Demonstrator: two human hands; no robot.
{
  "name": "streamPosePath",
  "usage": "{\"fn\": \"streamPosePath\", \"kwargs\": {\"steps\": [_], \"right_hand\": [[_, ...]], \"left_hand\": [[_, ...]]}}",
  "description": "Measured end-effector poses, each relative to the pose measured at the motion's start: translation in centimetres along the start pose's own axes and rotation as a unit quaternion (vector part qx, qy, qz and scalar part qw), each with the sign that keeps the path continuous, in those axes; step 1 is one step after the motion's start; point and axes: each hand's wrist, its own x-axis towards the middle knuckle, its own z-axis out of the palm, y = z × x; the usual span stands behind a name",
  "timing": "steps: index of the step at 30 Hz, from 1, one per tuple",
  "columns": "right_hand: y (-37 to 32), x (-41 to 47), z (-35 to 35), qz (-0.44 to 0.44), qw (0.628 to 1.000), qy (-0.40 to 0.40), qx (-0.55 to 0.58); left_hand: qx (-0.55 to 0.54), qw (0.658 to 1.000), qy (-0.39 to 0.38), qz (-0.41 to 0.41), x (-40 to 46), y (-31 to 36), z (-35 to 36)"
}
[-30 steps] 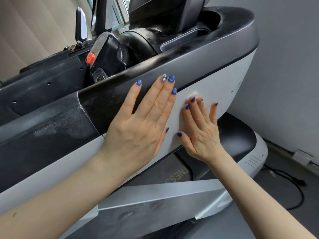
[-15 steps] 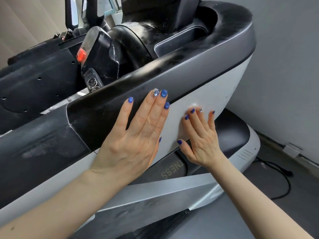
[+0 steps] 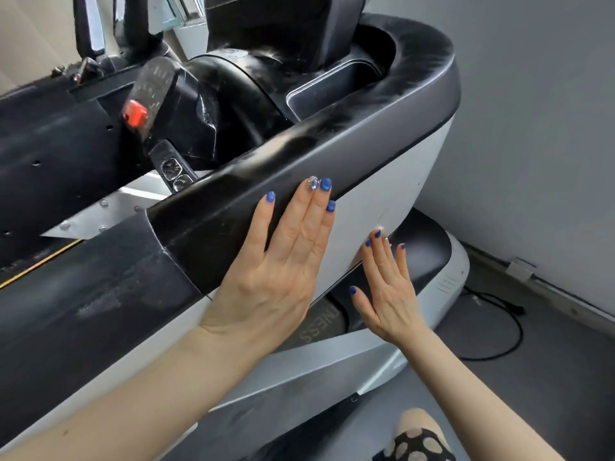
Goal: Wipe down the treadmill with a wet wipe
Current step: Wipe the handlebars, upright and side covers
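Grey wall behind, you are bracing your flat left hand (image 3: 276, 271) on the treadmill (image 3: 382, 181) while straight right-hand fingers (image 3: 382, 257) are pressing the limp, thin wet wipe (image 3: 380, 228).

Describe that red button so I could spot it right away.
Start at the treadmill, the big black and white machine filling the view. Look left of its black central hump, above the left hand pressed flat on the side panel. The red button sits on a black angled block, the only bright red thing among black and grey parts.
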Motion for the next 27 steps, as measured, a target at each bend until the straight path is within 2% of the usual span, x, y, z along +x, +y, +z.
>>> {"fn": "streamPosePath", "kwargs": {"steps": [3, 6, 10, 15, 22, 27], "right_hand": [[0.6, 0.3, -0.1, -0.019, 1.000, 0.001, -0.008], [2.0, 1.1, 0.0, -0.079, 0.997, 0.024, -0.001], [4.0, 4.0, -0.4, -0.208, 0.976, 0.058, -0.004], [4.9, 8.4, -1.7, -0.341, 0.933, 0.109, -0.027], [12.1, 5.9, 1.4, -0.386, 0.911, 0.102, -0.105], [8.3, 8.6, -0.5, -0.403, 0.902, 0.133, -0.075]], "left_hand": [[0.119, 0.992, -0.012, 0.041, -0.8, -0.2, 0.2], [0.118, 0.992, -0.015, 0.033, -0.5, 0.1, 0.5], [0.138, 0.990, 0.015, 0.012, 0.1, 0.2, 1.0], [0.072, 0.993, 0.054, -0.076, 0.6, 2.0, 1.5], [0.117, 0.981, 0.060, -0.145, 1.6, 4.6, 3.3], [0.147, 0.973, 0.080, -0.159, 1.7, 4.9, 4.0]]}}
